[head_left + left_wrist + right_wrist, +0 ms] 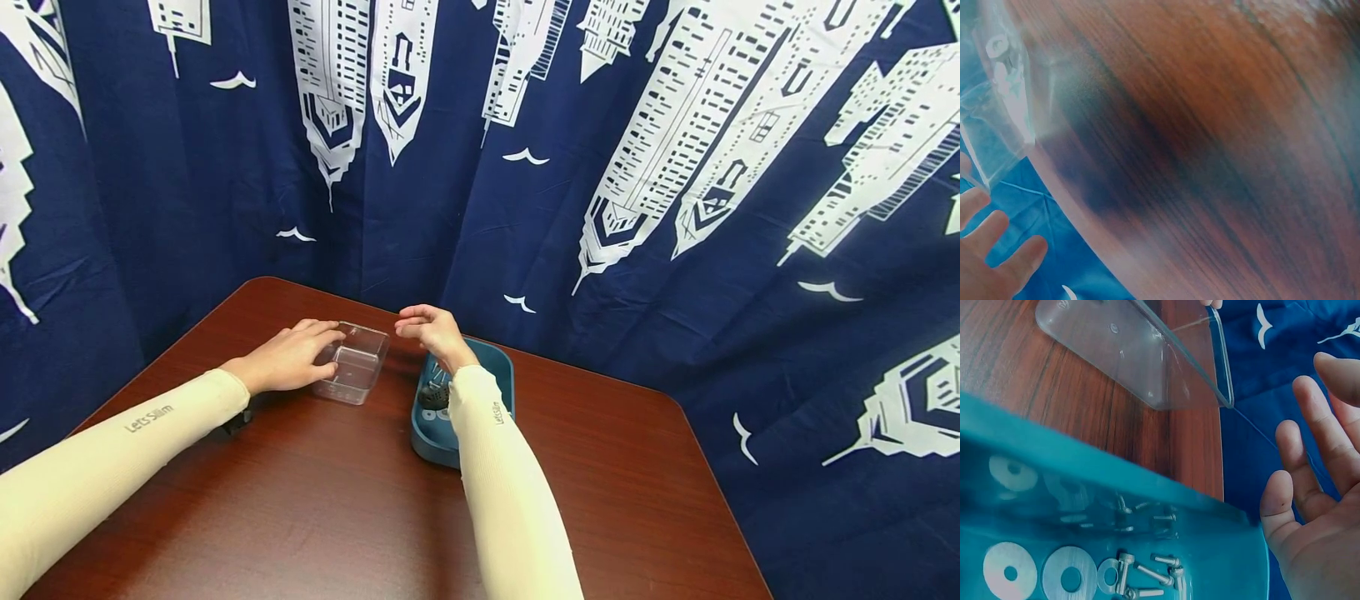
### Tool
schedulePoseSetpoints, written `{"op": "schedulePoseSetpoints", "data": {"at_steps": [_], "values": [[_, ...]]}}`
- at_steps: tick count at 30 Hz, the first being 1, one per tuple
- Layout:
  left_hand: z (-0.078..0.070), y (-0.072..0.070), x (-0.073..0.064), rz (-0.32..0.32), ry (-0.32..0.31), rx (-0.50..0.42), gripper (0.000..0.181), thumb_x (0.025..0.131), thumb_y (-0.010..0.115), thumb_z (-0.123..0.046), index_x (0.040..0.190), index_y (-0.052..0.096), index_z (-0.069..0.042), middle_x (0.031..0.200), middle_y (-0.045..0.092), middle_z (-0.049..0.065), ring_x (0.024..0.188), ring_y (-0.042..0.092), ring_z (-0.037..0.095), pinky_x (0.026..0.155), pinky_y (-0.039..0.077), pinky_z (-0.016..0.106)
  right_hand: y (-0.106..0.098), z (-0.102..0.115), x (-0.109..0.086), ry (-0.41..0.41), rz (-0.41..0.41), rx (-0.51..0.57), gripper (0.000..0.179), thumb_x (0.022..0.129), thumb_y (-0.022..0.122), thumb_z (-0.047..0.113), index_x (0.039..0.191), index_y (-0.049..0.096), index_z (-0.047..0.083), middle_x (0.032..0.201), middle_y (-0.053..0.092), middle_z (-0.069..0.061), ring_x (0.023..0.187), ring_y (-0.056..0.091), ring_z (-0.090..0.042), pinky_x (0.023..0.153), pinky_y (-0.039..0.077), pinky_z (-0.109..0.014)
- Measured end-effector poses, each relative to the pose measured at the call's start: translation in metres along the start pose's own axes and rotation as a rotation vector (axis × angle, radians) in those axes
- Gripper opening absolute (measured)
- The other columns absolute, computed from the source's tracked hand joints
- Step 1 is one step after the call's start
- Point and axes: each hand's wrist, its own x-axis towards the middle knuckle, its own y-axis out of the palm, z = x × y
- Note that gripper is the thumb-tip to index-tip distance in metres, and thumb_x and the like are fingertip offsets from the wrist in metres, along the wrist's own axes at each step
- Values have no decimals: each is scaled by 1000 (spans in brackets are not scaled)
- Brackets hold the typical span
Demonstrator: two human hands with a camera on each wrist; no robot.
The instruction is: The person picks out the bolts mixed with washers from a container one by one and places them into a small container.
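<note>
A clear plastic box point(351, 392) sits near the table's far left part. My left hand point(296, 354) lies over its left side, the fingers fairly straight at the rim and the thumb apart from them; in the left wrist view the fingers point(999, 231) are spread. To the right of the box is a blue tray point(435, 450). Above its far end hovers my right hand point(435, 329), fingers loosely extended with nothing between them. Inside the tray the right wrist view shows flat metal washers point(1010, 570) and several bolts point(1155, 574). My right forearm hides part of the tray.
Among the tray's contents is a black rounded item point(433, 397). The brown wooden table point(315, 500) has a rounded far edge close behind the box and tray. A dark blue curtain point(450, 208) with white building prints hangs behind it.
</note>
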Motion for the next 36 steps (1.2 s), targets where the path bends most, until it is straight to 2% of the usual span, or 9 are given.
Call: {"op": "schedulePoseSetpoints", "data": {"at_steps": [5,11,13,19,24,27,32,36], "values": [[-2,-2,1,4,9,7,56,90,68,-27,139,57,-4,150,46,22,139,38,41,105,36,69,-7,-1,-4,-14,-6,-18,30,84,75,11,114,71,10,99,78,-2,86,69,-10,67,42,-29],[-3,-4,1,0,23,4,54,90,68,-25,138,58,-4,150,46,23,139,37,41,106,35,69,-15,-4,-8,-18,-5,-23,28,87,73,10,115,71,10,109,76,-11,105,69,-30,69,41,-32],[-3,-4,1,-1,23,4,53,90,67,-24,138,58,-5,150,46,23,139,37,41,106,35,68,-18,-5,-9,-16,-4,-24,28,88,72,10,116,70,10,109,76,-11,104,69,-30,70,41,-34],[-3,-5,2,-5,31,17,53,89,68,-23,138,58,-5,148,47,24,139,38,41,105,36,69,-28,-5,-15,0,-17,-19,30,88,72,11,118,70,9,100,77,-2,88,69,-10,78,44,-42],[-3,-4,4,-24,51,34,52,88,68,-23,136,60,-4,142,53,21,135,42,39,101,40,66,-36,-7,-18,19,-26,-7,27,88,72,11,115,71,14,108,76,-7,100,71,-22,91,44,-53],[-3,-4,5,-31,58,40,52,88,68,-22,136,60,-5,141,54,20,134,42,38,101,41,65,-41,-8,-19,23,-33,-13,26,88,73,12,114,71,15,112,75,-9,105,71,-25,88,46,-48],[-5,-5,7,-44,61,36,52,88,68,-22,137,60,-5,139,55,19,133,42,38,102,40,64,-49,-8,-21,16,-49,-30,26,88,74,15,114,71,15,107,77,-5,96,71,-15,76,44,-35],[-9,-3,8,-52,62,26,51,89,66,-22,137,60,-5,138,56,18,132,43,37,102,41,63,-53,-11,-25,30,-53,-36,25,89,74,16,113,71,15,104,77,-2,96,70,-12,75,44,-33]]}}
